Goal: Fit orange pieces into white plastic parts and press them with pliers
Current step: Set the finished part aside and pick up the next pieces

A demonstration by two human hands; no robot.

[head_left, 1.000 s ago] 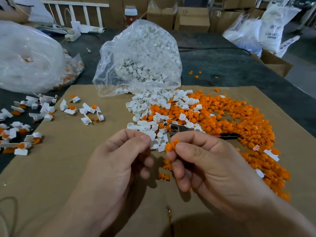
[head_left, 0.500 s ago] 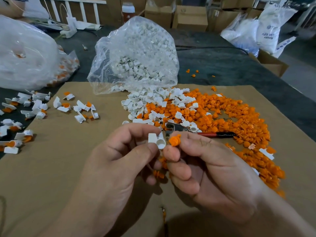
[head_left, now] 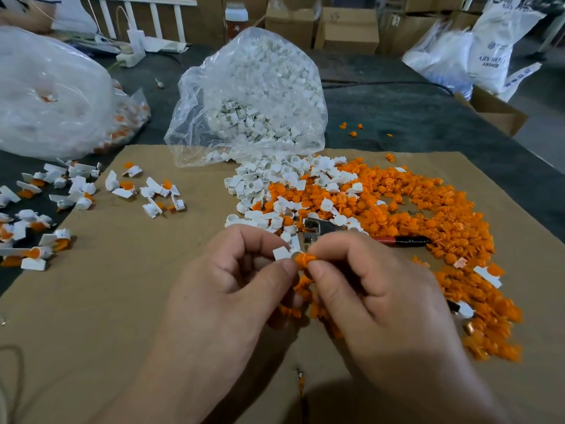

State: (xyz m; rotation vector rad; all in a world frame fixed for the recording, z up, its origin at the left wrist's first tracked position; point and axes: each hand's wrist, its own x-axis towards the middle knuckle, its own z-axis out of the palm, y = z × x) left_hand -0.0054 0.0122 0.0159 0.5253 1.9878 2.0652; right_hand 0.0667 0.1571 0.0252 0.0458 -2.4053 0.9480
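Observation:
My left hand (head_left: 241, 289) pinches a small white plastic part (head_left: 282, 252) between thumb and forefinger. My right hand (head_left: 373, 289) pinches an orange piece (head_left: 304, 259) and holds it against the white part's round socket; the two touch. Just behind my fingers lie the pliers (head_left: 324, 229), metal jaws toward me and a red and black handle (head_left: 400, 240) pointing right. A heap of loose orange pieces (head_left: 428, 215) covers the right of the cardboard sheet (head_left: 122, 301). Loose white parts (head_left: 275, 185) spill beside it.
A clear bag of white parts (head_left: 253, 96) stands behind the heap. Assembled white-and-orange pieces (head_left: 76, 191) are scattered at the left. A big clear bag (head_left: 49, 96) lies far left. Cardboard boxes (head_left: 345, 26) and white sacks (head_left: 489, 47) line the back.
My left hand raised a white part into view, and my right hand brought the orange piece across until it met the part's socket. The pliers have stayed on the heap.

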